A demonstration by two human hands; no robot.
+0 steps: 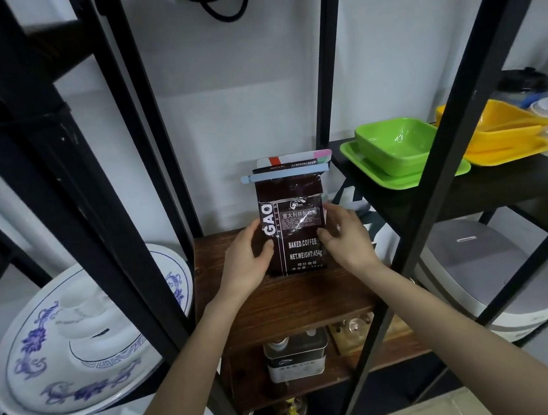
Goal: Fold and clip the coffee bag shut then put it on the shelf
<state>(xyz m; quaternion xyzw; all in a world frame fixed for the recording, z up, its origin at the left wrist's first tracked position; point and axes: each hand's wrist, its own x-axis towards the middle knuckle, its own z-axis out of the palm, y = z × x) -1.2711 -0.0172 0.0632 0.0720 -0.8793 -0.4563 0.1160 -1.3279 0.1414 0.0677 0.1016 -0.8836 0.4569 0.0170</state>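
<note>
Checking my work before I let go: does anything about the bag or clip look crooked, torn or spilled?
Nothing stands out. The coffee bag stands upright on the wooden shelf, its folded top held by the blue clip, which sits level. No spill or tear shows.

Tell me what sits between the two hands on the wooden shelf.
In the head view, the coffee bag stands upright between the left hand and right hand, a blue clip across its folded top.

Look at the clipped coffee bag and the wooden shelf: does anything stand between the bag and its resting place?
Nothing visible does. The dark brown foil coffee bag, shut by a pale blue plastic clip, already stands upright on the dark wooden shelf board. The left hand and right hand flank its sides.
</note>
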